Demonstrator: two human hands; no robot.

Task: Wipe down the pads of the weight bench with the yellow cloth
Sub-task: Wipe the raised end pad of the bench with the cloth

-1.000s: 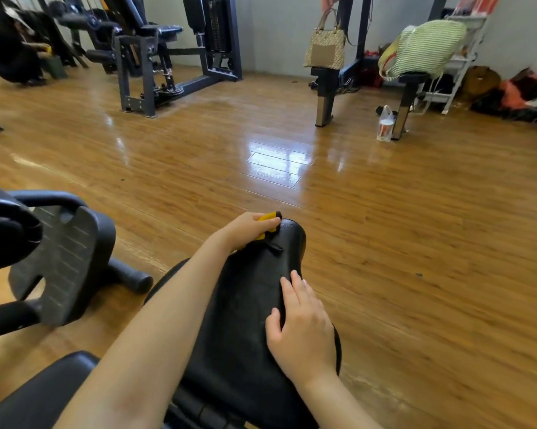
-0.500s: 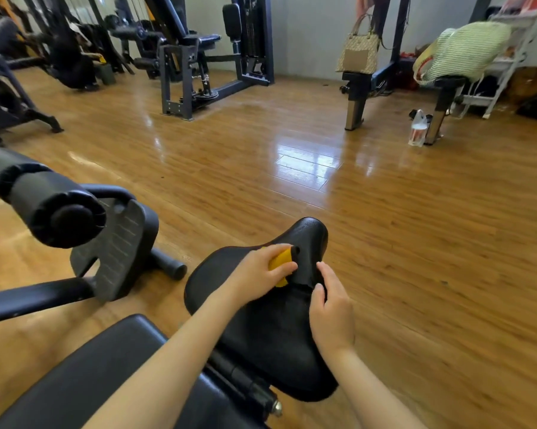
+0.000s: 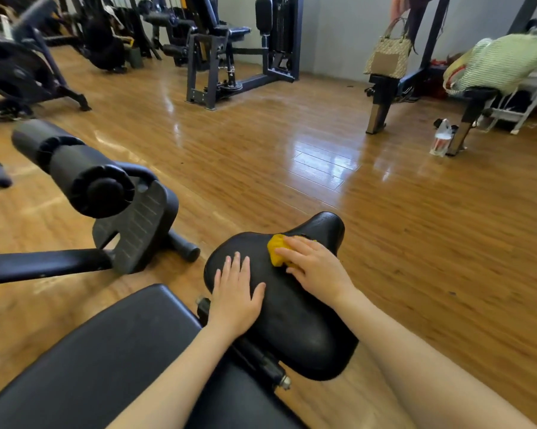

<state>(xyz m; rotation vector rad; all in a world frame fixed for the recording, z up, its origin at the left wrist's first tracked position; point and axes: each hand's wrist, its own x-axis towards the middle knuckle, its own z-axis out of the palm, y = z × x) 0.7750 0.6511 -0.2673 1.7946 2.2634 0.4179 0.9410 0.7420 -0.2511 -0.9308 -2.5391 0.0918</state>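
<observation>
Looking down along a weight bench (image 3: 199, 342) on a glossy wooden floor (image 3: 415, 243). Nearest the camera, a long black back pad (image 3: 106, 366); just beyond it, across a short gap with a metal bracket and bolt (image 3: 284, 382), a black seat pad (image 3: 292, 329) narrowing to a raised nose at its far end.

Pressing a yellow cloth (image 3: 276, 249) onto the far half of the seat pad with the right hand (image 3: 316, 267). Bunched up under the fingers and palm, with only its left part peeking out beside the fingertips. Clasping the cloth loosely from above, fingers slightly curled over it, forearm reaching in from the lower right.

Resting the left hand (image 3: 236, 292) flat on the left side of the same pad, palm down, released, fingers straight and close together, thumb spread toward the middle. Touching nothing but the pad; apart from the cloth, with bare black vinyl between the two hands.

To the left of the bench, a black foam roller (image 3: 75, 168) on a tilted arm, with a ribbed grey footplate (image 3: 137, 230) just behind and below it.

Farther back, a dark weight machine (image 3: 230, 51) near the wall and more equipment in the left corner, too blurred to tell apart. On the right, a beige handbag (image 3: 386, 54) hanging from a dark frame, a green striped bag (image 3: 502, 61) lying on another bench, and a clear bottle (image 3: 441, 139) standing on the floor beside that bench's leg.
</observation>
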